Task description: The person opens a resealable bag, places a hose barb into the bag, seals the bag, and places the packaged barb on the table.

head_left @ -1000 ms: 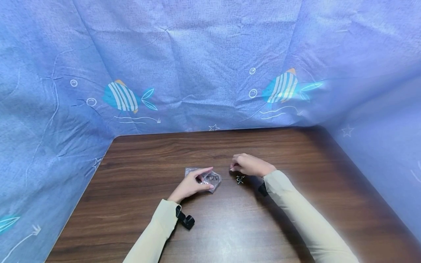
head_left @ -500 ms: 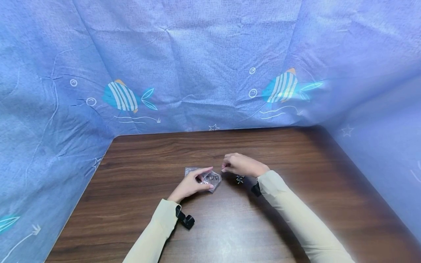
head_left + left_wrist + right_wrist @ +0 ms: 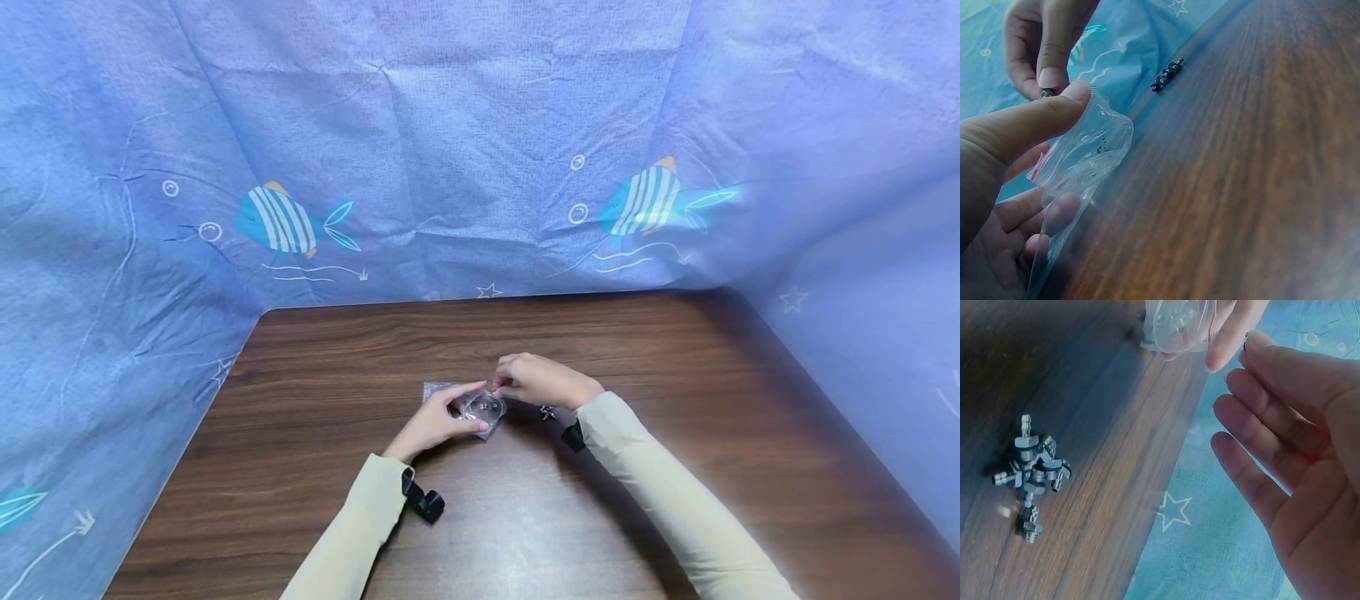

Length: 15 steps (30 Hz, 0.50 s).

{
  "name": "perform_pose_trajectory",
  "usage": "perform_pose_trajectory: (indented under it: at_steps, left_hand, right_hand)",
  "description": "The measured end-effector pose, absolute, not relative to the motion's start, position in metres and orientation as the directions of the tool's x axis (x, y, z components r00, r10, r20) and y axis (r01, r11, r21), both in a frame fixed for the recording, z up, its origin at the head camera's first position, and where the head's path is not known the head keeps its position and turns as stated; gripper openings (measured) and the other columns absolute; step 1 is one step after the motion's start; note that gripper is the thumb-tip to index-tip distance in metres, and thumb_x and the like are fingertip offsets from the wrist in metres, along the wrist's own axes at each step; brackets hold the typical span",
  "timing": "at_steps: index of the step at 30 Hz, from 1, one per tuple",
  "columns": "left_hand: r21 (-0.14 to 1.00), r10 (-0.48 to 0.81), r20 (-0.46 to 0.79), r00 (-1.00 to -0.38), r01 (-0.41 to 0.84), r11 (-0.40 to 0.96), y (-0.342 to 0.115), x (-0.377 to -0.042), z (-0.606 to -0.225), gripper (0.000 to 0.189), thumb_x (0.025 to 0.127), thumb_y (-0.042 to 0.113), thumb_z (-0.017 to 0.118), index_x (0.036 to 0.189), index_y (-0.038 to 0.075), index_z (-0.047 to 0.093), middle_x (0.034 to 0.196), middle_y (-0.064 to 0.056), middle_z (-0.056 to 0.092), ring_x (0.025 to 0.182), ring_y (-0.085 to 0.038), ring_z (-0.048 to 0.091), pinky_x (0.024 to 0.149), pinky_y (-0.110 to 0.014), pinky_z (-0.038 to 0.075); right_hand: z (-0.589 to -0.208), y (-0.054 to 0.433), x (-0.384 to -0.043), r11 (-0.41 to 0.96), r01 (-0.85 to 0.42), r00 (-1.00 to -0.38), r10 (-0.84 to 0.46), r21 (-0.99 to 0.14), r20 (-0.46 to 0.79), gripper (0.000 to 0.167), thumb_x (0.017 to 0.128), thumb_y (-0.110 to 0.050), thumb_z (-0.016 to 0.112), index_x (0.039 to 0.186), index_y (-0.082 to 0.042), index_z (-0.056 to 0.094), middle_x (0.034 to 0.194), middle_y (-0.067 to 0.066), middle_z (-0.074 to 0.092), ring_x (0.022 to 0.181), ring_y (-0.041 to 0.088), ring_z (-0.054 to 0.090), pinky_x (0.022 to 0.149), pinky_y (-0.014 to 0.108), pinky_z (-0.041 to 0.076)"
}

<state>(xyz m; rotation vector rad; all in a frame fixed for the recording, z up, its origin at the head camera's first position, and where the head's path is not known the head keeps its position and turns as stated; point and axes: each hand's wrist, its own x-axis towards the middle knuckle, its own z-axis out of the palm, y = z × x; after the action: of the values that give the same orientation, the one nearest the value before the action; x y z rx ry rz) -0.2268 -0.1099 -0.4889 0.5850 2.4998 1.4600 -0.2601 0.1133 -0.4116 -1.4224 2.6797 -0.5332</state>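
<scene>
My left hand (image 3: 435,422) grips a clear plastic zip bag (image 3: 1110,140), thumb and fingers spread at its mouth so that it gapes. A few small metal pieces (image 3: 483,407) show inside the bag. Right at the mouth, my right hand (image 3: 542,380) pinches a small metal fitting (image 3: 1047,93) between thumb and forefinger; most of it is hidden by the fingertips. The other right fingers are loosely bent in the right wrist view. To the right of the bag, a small heap of silvery barbed metal fittings (image 3: 1036,467) lies on the table.
The dark wood-grain table (image 3: 300,475) ends at a blue fish-print cloth (image 3: 465,167) that hangs behind it and along both sides. Black straps with small black mounts (image 3: 423,497) sit at the wrists.
My right hand has moved left from near the heap to the bag's mouth, with the small fitting in its pinch. The left hand and the bag have stayed in place.
</scene>
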Motion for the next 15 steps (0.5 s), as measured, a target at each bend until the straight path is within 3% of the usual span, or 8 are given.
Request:
perform_pose_trajectory:
  at_steps: [15]
  left_hand:
    - [0.871, 0.431, 0.024, -0.902, 0.231, 0.434, -0.1096, -0.2265, -0.4879, 0.065, 0.077, 0.030, 0.081, 0.137, 0.024, 0.055, 0.093, -0.002, 0.060, 0.084, -0.014, 0.051, 0.070, -0.025, 0.043]
  right_hand:
    - [-0.4158, 0.1146, -0.2604, 0.515, -0.785, -0.570, -0.818, -0.344, 0.076, 0.011, 0.089, -0.017, 0.068, 0.094, -0.009, 0.073, 0.090, -0.002, 0.066, 0.084, 0.010, 0.063, 0.079, 0.022, 0.052]
